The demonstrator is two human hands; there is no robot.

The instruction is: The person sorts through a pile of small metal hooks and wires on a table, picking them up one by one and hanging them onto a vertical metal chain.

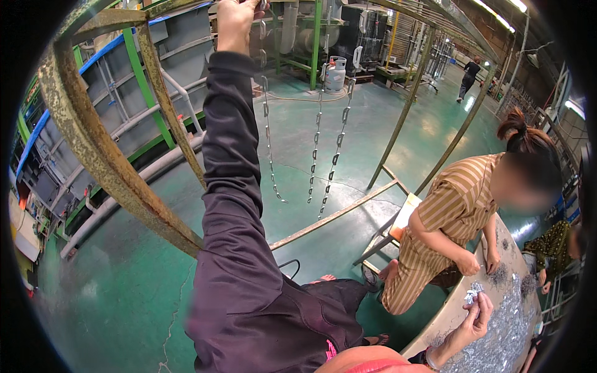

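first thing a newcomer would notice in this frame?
The left hand, raised high at top centre, grips the top of a hanging chain, with two more chains dangling beside it over the green floor. Lower right, the right hand holds small metal parts over a table, where a person in stripes works.
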